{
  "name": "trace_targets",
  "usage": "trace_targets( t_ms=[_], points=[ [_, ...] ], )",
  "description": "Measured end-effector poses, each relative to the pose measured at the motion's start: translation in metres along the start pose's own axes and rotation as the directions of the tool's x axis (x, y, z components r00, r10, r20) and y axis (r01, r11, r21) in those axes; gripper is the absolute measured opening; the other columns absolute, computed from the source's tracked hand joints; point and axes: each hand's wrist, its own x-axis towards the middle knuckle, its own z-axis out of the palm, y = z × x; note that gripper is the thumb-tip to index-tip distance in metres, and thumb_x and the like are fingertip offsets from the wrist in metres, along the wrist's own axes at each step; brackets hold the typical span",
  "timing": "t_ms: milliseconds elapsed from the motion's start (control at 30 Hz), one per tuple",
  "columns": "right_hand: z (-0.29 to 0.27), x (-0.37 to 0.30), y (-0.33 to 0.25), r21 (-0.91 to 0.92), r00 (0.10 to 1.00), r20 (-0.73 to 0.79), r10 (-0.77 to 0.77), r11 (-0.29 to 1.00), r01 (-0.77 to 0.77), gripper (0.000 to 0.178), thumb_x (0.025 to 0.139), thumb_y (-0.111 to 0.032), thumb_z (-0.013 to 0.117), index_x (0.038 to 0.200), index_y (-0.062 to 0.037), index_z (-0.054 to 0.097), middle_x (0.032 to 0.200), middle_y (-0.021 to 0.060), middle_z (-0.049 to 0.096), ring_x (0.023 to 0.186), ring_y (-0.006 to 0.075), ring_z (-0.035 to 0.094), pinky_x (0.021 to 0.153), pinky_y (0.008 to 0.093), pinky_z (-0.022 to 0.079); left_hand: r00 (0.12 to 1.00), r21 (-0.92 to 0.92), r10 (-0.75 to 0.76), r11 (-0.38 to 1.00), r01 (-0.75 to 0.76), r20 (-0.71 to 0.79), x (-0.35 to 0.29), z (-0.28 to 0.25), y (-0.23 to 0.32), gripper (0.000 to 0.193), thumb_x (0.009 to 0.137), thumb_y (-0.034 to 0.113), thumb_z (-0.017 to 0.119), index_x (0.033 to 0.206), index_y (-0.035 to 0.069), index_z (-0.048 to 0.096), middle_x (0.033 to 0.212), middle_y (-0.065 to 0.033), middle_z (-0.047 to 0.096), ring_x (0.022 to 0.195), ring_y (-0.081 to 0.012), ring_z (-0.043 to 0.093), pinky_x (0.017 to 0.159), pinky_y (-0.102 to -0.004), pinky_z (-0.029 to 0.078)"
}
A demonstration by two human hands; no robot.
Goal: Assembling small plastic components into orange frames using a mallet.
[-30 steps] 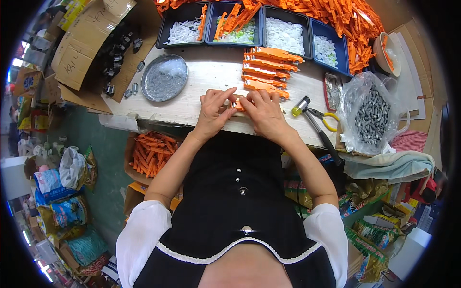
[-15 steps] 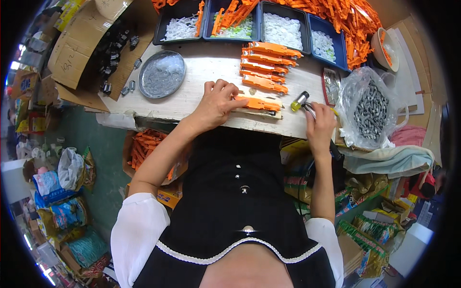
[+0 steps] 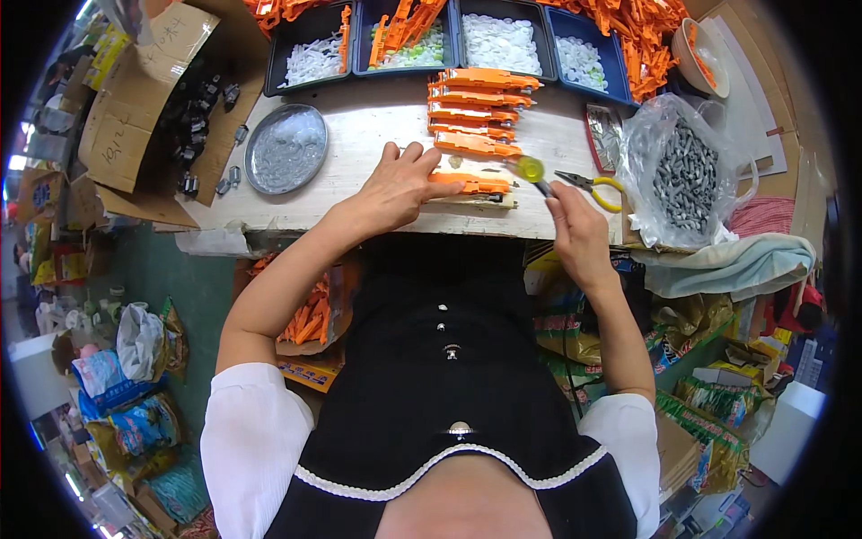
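Right hand (image 3: pixel 581 232), fingers closed round the hammer (image 3: pixel 530 169), has cleared the pliers (image 3: pixel 585 181); near the table's (image 3: pixel 368 126) front edge, left hand (image 3: pixel 395 189) touches an orange piece (image 3: pixel 482 183), finger opening unclear.

Orange part (image 3: pixel 479 184): long and narrow, lying flat and crosswise; its left end sits under the left fingertips (image 3: pixel 446 189), the rest reaching rightward past them.
Hammer (image 3: pixel 530 169): round yellow-green face (slightly blurred), up and left of the right fingers (image 3: pixel 558 203); grey shaft gripped in them.

Hammer head (image 3: pixel 530 169) blurry, handle (image 3: pixel 544 189) mostly hidden; pile of orange pcs (image 3: pixel 639 40) cut off @ top edge
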Motion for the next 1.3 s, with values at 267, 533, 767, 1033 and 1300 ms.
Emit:
trace_targets(
  t_ms=[267, 533, 767, 1033, 1300],
  points=[
    [-0.002, 0.023, -0.015, -0.193, 0.977, 0.215, 0.013, 0.981, 0.029, 0.015, 0.088, -0.019, 0.049, 0.092, -0.0059, 0.053, 0.077, 0.0163, 0.059, 0.066, 0.0362, 0.057, 0.055, 0.0428, 0.044, 0.984, -0.029, -0.074, 0.996, 0.079, 0.164, 0.007, -0.006, 0.002, 0.05, 0.074, -0.003, 0.05, 0.111, 0.028, 0.062, 0.102, -0.0092, 0.047, 0.096, -0.0233, 0.044, 0.075, -0.036, 0.032],
    [0.009, 0.02, -0.02, -0.349, 0.932, 0.361, 0.045, 0.933, 0.09, 0.016, 0.09, -0.022, 0.047, 0.085, -0.0062, 0.047, 0.065, 0.0147, 0.058, 0.057, 0.0341, 0.057, 0.049, 0.0435, 0.044, 0.992, -0.02, -0.066, 0.997, 0.069, 0.111, 0.008, -0.003, 0.003, 0.048, 0.074, -0.004, 0.05, 0.11, 0.025, 0.063, 0.101, -0.0088, 0.049, 0.096, -0.0228, 0.045, 0.074, -0.0352, 0.033],
    [0.02, 0.015, -0.007, -0.336, 0.947, 0.317, 0.049, 0.94, 0.063, 0.021, 0.091, -0.025, 0.045, 0.083, -0.0057, 0.046, 0.064, 0.0146, 0.059, 0.057, 0.034, 0.057, 0.049, 0.0443, 0.043, 0.988, -0.02, -0.066, 0.997, 0.07, 0.137, 0.011, -0.005, 0.007, 0.043, 0.076, -0.002, 0.05, 0.108, 0.023, 0.064, 0.099, -0.0089, 0.05, 0.097, -0.022, 0.046, 0.074, -0.0349, 0.034],
    [0.002, 0.02, -0.021, -0.191, 0.995, 0.088, -0.047, 0.98, 0.063, 0.018, 0.091, -0.023, 0.045, 0.081, -0.0077, 0.048, 0.059, 0.0128, 0.055, 0.053, 0.0322, 0.055, 0.046, 0.0402, 0.042, 0.991, 0.004, -0.068, 0.998, 0.068, 0.115, 0.01, -0.008, 0.009, 0.041, 0.076, -0.001, 0.05, 0.106, 0.023, 0.065, 0.1, -0.0086, 0.051, 0.098, -0.022, 0.046, 0.075, -0.0351, 0.034],
    [0.014, 0.028, -0.009, -0.312, 0.945, 0.326, 0.002, 0.944, 0.105, 0.026, 0.09, -0.029, 0.046, 0.08, -0.0059, 0.047, 0.058, 0.0139, 0.057, 0.053, 0.0342, 0.056, 0.047, 0.0441, 0.041, 0.994, -0.116, -0.094, 0.988, 0.1, 0.057, 0.01, 0.003, 0.002, 0.038, 0.073, 0.001, 0.055, 0.105, 0.019, 0.065, 0.097, -0.009, 0.052, 0.093, -0.0246, 0.048, 0.075, -0.0362, 0.041]
  ],
)
